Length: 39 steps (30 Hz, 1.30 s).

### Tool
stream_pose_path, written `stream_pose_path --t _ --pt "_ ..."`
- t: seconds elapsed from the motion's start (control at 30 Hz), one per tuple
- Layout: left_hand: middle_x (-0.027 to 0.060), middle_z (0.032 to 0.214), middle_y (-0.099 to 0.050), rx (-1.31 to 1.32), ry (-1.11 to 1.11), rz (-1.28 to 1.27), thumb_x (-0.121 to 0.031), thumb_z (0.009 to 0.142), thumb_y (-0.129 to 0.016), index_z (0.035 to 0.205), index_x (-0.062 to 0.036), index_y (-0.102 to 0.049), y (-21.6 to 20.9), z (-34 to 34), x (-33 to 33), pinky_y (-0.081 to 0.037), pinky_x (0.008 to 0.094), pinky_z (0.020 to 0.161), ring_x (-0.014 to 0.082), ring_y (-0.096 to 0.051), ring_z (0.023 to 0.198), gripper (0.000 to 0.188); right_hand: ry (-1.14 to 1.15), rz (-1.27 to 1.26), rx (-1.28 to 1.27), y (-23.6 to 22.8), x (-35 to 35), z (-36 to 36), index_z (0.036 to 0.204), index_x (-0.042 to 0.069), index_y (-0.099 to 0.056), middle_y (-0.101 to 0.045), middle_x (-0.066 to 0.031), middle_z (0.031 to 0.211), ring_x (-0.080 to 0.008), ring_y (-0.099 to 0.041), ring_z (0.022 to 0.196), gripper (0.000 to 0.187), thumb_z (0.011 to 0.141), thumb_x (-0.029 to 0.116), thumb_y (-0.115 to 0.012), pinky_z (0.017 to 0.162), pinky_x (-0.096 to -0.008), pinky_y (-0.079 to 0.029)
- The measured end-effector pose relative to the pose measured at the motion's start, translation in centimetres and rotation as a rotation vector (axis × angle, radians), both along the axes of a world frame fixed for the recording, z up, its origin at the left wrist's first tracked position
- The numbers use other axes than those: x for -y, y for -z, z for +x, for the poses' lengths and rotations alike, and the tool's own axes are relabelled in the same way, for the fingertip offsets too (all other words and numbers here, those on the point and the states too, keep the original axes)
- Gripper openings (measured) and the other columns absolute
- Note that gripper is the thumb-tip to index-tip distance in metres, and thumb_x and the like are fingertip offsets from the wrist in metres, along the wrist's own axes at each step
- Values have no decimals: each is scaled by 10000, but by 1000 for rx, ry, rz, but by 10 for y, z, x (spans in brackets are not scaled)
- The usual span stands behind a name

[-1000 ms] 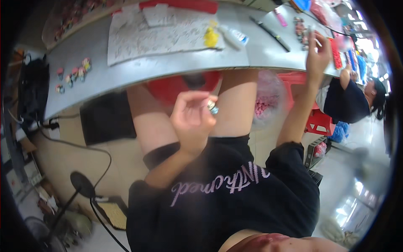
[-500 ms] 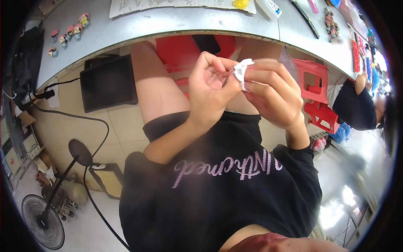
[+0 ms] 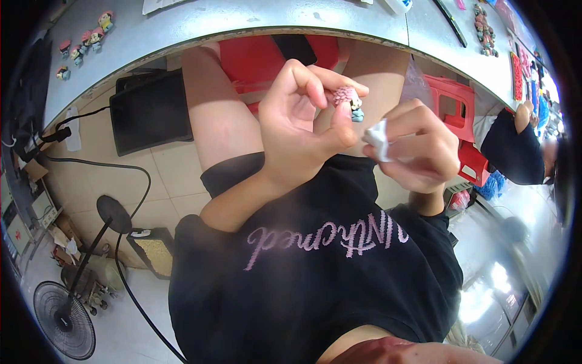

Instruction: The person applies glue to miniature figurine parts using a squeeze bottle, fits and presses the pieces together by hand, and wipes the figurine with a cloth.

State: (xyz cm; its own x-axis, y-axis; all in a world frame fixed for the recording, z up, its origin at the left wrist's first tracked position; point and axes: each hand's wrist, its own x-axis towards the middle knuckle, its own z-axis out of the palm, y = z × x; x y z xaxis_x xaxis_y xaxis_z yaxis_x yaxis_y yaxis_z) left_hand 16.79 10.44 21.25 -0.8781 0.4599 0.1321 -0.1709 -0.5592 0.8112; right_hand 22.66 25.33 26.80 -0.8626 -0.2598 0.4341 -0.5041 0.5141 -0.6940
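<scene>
Between the thumb and forefinger of my left hand point(image 3: 303, 118) is a small painted figurine point(image 3: 350, 104), with a bumpy pink top and a blue-green lower part. My fingers cover part of it. To its right, my right hand point(image 3: 422, 145) is closed on a crumpled white wipe point(image 3: 378, 141), which is slightly blurred and apart from the figurine. Both hands are held above my lap, in front of the table's edge.
Several similar figurines point(image 3: 94, 39) stand on the grey metal table point(image 3: 254, 17) at the far left; more painted pieces point(image 3: 485, 33) lie at the far right. A red stool point(image 3: 451, 109) is under the table. Another person's dark sleeve point(image 3: 512, 148) shows at right. A floor fan point(image 3: 65, 320) stands lower left.
The wipe has come away from the figurine as my right hand moved right and down. The figurine, hidden before, now shows in my left fingers. The view has shifted slightly.
</scene>
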Motion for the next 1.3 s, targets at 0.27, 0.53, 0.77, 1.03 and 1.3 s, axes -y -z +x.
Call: stream_pose_path --t 0.27,0.53,0.77,1.03,1.3 --pt "195 891 -562 43 39 38 5 752 -488 749 -73 -320 -6 5 0 -425 252 748 122 -520 783 184 260 -269 -270 6 9 -8 812 -1 -495 -587 -171 784 -224 -571 654 340 535 -154 -620 587 -270 -446" --pt "149 852 -556 146 7 104 106 693 -535 704 -59 -313 -4 7 2 -456 253 716 102 -525 750 277 236 52 -211 2 22 -14 768 4 -503 -617 -142 739 -247 -563 678 383 453 -98 -696 591 -308 -439" --pt "156 857 -564 287 31 105 92 689 -552 693 -51 -327 -7 6 4 -463 250 708 115 -540 767 267 182 117 -384 15 19 -13 747 -5 -536 -610 -110 739 -245 -590 693 308 465 22 -656 565 -301 -468" --pt "239 914 -561 -111 20 9 38 759 -451 719 -65 -309 -8 3 5 -442 223 714 124 -541 777 181 44 17 -348 12 8 -2 771 -36 -538 -586 -160 761 -254 -567 707 266 529 21 -629 561 -284 -462" --pt "193 916 -545 105 143 144 -91 773 -551 735 -76 -328 -15 7 2 -428 242 704 142 -522 779 227 145 -295 -297 7 2 -2 1007 -32 -477 -486 -145 752 -178 -495 568 264 782 75 -565 464 -242 -415"
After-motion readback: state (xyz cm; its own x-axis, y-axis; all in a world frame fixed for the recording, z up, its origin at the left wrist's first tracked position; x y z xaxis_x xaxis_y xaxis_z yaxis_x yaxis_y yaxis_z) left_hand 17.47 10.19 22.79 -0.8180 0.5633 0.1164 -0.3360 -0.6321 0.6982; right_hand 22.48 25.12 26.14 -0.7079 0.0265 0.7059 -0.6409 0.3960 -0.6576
